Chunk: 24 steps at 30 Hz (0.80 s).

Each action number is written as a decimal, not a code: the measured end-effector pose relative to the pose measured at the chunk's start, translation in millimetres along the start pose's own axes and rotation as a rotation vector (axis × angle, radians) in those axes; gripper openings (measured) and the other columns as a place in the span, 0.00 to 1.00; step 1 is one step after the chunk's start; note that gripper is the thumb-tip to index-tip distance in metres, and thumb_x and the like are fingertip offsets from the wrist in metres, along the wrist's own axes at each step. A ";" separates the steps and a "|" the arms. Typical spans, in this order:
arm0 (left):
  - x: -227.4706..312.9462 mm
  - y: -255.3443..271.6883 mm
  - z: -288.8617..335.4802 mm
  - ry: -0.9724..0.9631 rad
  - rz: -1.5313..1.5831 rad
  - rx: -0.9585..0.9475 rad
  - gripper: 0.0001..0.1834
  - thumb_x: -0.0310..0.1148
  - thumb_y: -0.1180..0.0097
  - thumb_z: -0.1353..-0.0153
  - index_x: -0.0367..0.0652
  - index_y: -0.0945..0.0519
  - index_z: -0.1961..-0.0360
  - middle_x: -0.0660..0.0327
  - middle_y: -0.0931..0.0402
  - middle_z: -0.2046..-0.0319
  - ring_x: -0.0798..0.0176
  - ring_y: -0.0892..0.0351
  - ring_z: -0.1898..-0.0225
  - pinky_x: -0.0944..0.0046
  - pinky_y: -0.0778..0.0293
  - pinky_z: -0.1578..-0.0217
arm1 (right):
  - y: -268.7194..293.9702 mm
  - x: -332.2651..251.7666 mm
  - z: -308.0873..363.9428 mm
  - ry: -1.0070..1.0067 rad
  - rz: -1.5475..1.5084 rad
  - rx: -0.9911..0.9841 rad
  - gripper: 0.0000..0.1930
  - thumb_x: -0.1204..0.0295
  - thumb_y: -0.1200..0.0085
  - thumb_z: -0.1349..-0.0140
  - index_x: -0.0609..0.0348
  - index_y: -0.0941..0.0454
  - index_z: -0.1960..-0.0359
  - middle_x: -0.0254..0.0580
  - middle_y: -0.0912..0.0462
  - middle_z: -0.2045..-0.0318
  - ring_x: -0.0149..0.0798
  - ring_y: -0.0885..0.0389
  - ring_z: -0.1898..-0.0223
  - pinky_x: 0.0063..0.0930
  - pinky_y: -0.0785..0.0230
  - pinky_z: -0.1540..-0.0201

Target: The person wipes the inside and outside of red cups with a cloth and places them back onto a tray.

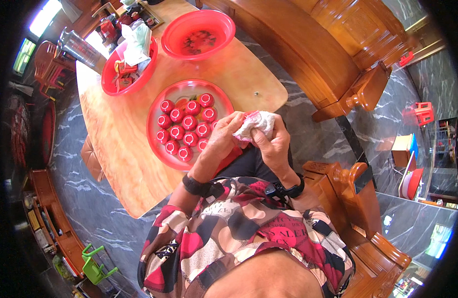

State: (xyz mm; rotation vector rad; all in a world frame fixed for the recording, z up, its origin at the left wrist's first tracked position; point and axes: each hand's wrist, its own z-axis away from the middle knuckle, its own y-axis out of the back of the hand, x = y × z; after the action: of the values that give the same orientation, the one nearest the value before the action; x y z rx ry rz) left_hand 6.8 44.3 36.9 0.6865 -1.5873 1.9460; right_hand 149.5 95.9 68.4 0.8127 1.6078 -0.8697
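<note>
Both hands meet in front of me, just past the right edge of a round red tray (153,144). My right hand (274,148) is closed on a bunched white cloth (259,125), its thumb pressing into the folds. My left hand (225,135) has its fingers closed at the cloth's left side. Some pinkish red shows along the cloth there; whether it is a cup within or the cloth's colour I cannot tell. On the tray sit several small red cups (190,122), upside down in rows, with a pale ring on each base. My left forearm hides part of the tray.
The tray rests on a pale wooden table (121,169). Beyond it stand a wide red basin (199,55) with dark bits in it and a red tub (106,82) holding packets and a plastic bag. A carved wooden bench (288,44) lies right; a green stool (94,268) stands lower left.
</note>
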 end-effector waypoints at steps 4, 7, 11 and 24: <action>-8.2 9.4 0.1 0.051 0.009 0.088 0.20 0.48 0.59 0.30 0.42 0.23 0.62 0.67 0.23 0.72 0.73 0.26 0.75 0.71 0.31 0.78 | 3.6 13.7 5.2 0.182 0.305 -0.030 0.19 0.75 0.41 0.46 0.61 0.28 0.52 0.44 0.22 0.64 0.44 0.23 0.65 0.31 0.32 0.57; -5.3 10.1 2.9 0.115 0.007 0.138 0.19 0.47 0.58 0.30 0.42 0.23 0.63 0.68 0.24 0.73 0.74 0.26 0.76 0.70 0.30 0.77 | 8.9 3.8 6.0 0.334 0.494 -0.100 0.23 0.78 0.40 0.52 0.60 0.28 0.51 0.46 0.23 0.63 0.50 0.27 0.63 0.38 0.36 0.54; 5.0 -23.9 7.5 -0.057 -0.234 0.131 0.18 0.46 0.55 0.31 0.43 0.22 0.66 0.68 0.24 0.75 0.73 0.26 0.76 0.69 0.29 0.75 | 20.4 6.0 7.7 0.535 0.648 -0.193 0.28 0.81 0.40 0.57 0.60 0.30 0.50 0.47 0.23 0.64 0.51 0.27 0.63 0.40 0.37 0.54; 8.6 -2.1 3.7 0.084 0.112 0.058 0.20 0.45 0.60 0.30 0.38 0.26 0.55 0.58 0.22 0.69 0.67 0.24 0.71 0.68 0.27 0.70 | 41.8 -19.9 -2.2 0.327 0.358 0.049 0.18 0.77 0.44 0.40 0.64 0.31 0.48 0.44 0.21 0.56 0.37 0.22 0.55 0.27 0.30 0.52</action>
State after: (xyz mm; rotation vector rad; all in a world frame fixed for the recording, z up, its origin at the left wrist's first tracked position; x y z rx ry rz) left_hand 2.1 41.8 45.0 0.5418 -1.5530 2.0809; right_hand 187.9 117.3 83.0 1.2836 1.6520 -0.5402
